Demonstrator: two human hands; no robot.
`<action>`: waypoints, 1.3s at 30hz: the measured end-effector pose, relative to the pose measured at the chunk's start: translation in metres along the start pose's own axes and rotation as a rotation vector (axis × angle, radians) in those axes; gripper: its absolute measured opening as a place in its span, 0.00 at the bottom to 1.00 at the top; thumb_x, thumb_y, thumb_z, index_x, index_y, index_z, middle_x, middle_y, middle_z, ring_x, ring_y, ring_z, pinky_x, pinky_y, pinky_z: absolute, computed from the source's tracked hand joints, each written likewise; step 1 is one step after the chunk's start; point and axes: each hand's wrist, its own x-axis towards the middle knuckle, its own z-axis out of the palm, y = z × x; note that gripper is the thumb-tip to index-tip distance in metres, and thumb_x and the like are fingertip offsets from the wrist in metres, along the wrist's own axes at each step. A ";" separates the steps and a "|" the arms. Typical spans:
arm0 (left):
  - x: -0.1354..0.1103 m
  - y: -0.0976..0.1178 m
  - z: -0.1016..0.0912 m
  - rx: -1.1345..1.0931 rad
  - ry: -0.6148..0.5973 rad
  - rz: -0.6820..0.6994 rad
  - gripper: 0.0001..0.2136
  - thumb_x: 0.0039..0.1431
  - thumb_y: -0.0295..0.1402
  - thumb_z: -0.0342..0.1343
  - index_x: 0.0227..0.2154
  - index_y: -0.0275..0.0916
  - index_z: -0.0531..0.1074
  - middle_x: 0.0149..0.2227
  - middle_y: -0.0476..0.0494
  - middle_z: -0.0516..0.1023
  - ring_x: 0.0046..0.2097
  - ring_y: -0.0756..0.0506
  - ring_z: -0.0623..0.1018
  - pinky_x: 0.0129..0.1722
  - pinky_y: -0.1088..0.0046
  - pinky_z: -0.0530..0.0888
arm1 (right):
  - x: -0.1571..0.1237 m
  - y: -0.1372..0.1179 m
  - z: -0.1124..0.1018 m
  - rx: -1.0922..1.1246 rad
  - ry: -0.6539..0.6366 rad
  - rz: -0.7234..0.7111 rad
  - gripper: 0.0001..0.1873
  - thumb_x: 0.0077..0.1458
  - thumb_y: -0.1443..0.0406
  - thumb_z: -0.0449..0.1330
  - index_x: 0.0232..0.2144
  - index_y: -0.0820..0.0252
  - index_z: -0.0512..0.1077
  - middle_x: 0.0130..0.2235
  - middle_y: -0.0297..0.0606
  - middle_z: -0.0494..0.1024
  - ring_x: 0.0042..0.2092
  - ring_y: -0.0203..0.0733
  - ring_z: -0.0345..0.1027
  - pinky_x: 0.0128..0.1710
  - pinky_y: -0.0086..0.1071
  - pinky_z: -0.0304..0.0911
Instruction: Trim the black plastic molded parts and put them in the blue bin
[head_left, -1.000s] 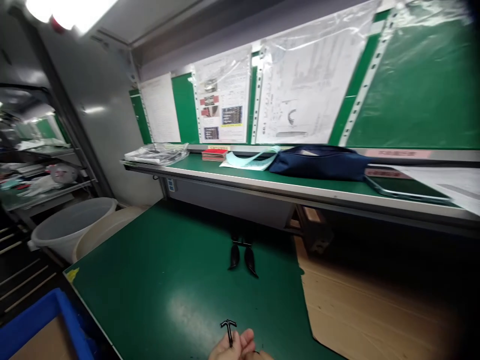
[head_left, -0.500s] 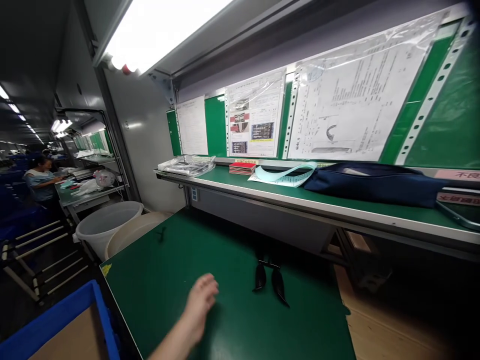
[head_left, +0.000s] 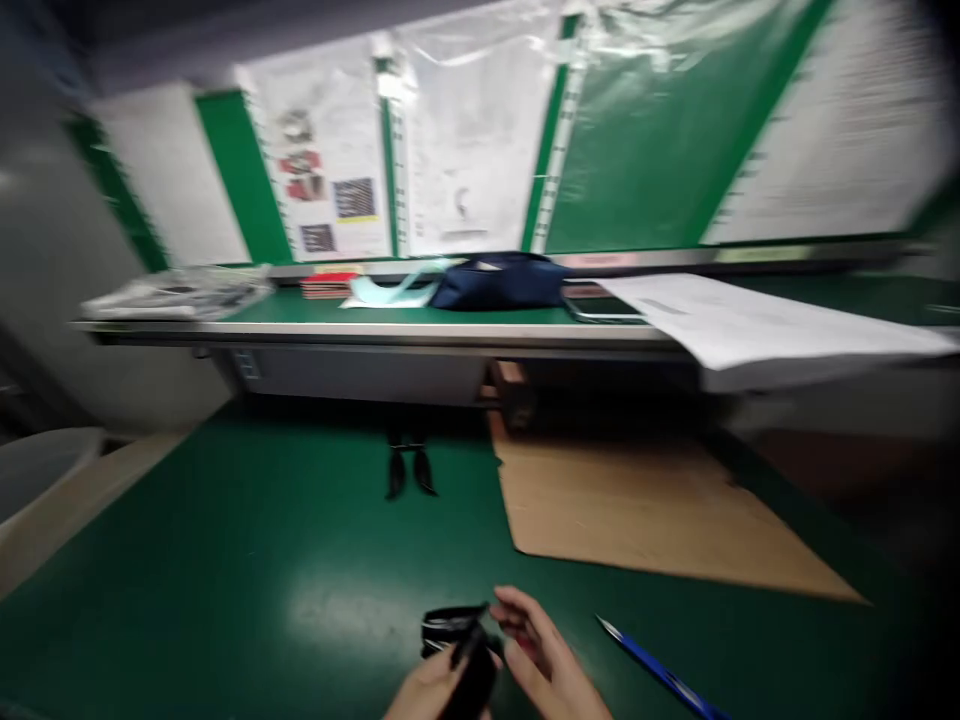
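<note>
My left hand (head_left: 429,690) is closed around a black, glossy part (head_left: 474,672) at the bottom centre, blurred by motion. Other black pieces (head_left: 450,625) show just beyond its fingers; whether they belong to the same part I cannot tell. Close on the right is my right hand (head_left: 551,665), its curved fingers and thumb apart, the fingertips near the black part. Farther back on the green table (head_left: 262,560) lies a pair of black, leaf-shaped pieces (head_left: 410,470) linked by a thin crossbar.
A blue pen-like tool (head_left: 660,672) lies right of my hands. Brown cardboard (head_left: 637,510) covers the table's right rear. On the shelf (head_left: 360,332) above are a dark blue pouch (head_left: 499,282), red cards (head_left: 328,286), plastic bags (head_left: 176,295) and overhanging white paper (head_left: 772,320).
The view has swung right and down, bringing the cardboard and blue tool into sight. Earlier one empty hand reached over the table; now both hands are together at a black part.
</note>
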 end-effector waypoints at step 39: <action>-0.012 0.004 0.156 0.735 -0.209 -0.273 0.25 0.54 0.55 0.49 0.35 0.37 0.74 0.34 0.42 0.79 0.25 0.52 0.67 0.24 0.77 0.62 | -0.085 0.002 -0.140 -1.002 -0.014 -0.490 0.34 0.60 0.44 0.28 0.27 0.58 0.63 0.30 0.36 0.66 0.32 0.41 0.51 0.32 0.37 0.45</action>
